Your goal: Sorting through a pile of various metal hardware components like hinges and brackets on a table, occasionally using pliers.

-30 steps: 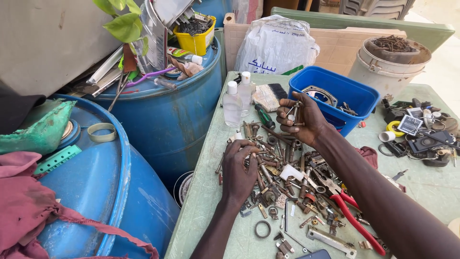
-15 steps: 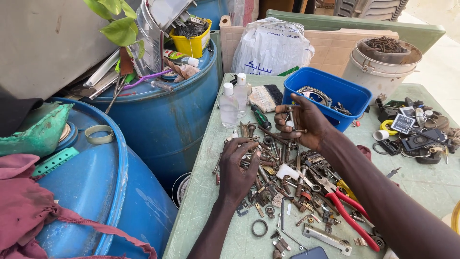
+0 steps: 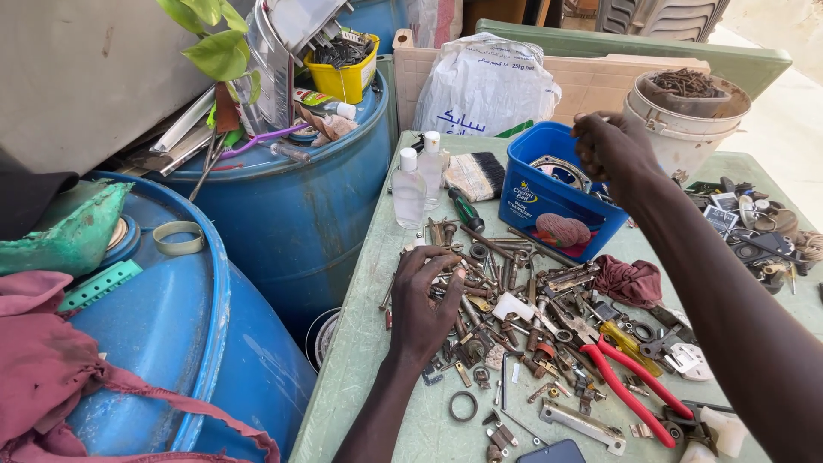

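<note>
From the head camera, the left hand (image 3: 422,302) lies flat, fingers spread, on the heap of rusty bolts and keys (image 3: 506,296) at mid-worktop, steadying it. The right hand (image 3: 610,147) hovers over the blue tub (image 3: 549,206) near the far edge, fingers curled, possibly pinching something small.

Tub (image 3: 536,201) behind hardware pile (image 3: 523,317), barrels (image 3: 291,206) left.

The right hand (image 3: 613,150) is covering part of the blue tub (image 3: 549,210) — whatever its curled fingers are pinching is staying hidden; a phone (image 3: 561,452), below the tub, is running off the bottom edge.
</note>
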